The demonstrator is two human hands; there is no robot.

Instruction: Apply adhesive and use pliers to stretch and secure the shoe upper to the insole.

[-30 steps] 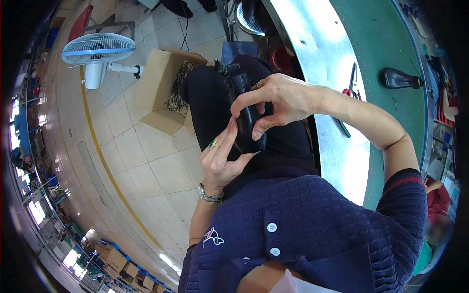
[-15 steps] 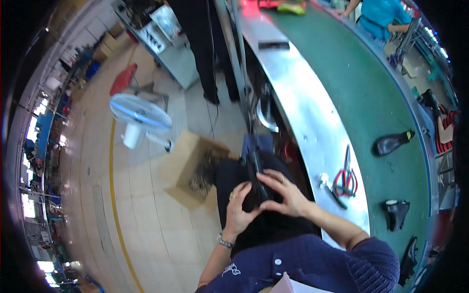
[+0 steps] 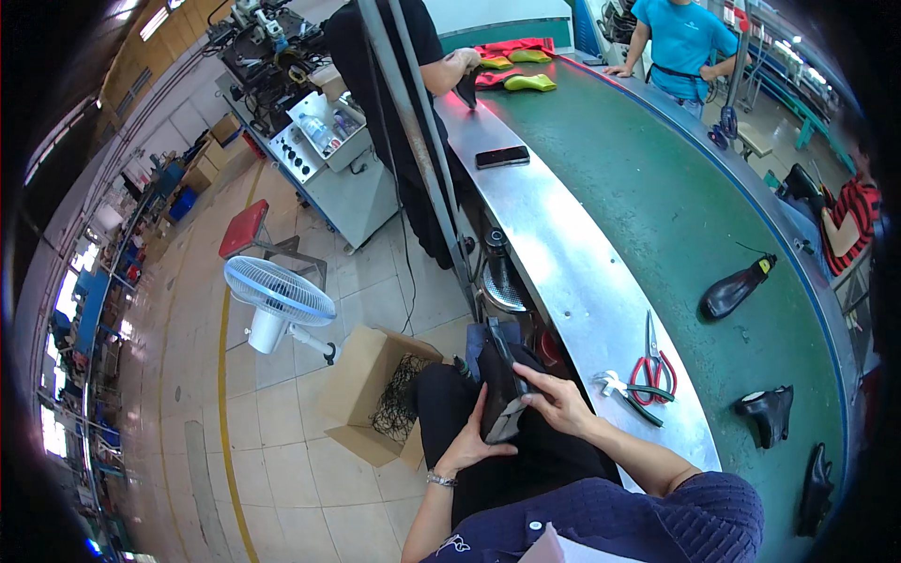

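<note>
Over my lap I hold a black shoe (image 3: 504, 375), its toe end pointing away from me and a greyish patch showing near the end closest to me. My left hand (image 3: 471, 443) is wrapped round its left side and near end. The fingers of my right hand (image 3: 561, 403) press on the shoe's right side. To the right, on the metal ledge, lie scissors (image 3: 654, 361) with red handles and a hand tool (image 3: 640, 405) with green handles. A small crumpled white piece (image 3: 610, 383) lies beside them.
Several black shoes (image 3: 737, 289) rest on the green belt (image 3: 610, 159). A phone (image 3: 503, 157) lies farther up the ledge. Left of my knees stand a cardboard box (image 3: 352, 375) with tangled black strands and a fan (image 3: 280, 293). A metal post (image 3: 419, 131) rises ahead, near a standing co-worker (image 3: 375, 94).
My view has shifted so more of the far end shows. The shoe has turned in my hands, and a greyish patch now faces me. My left hand has moved lower around it.
</note>
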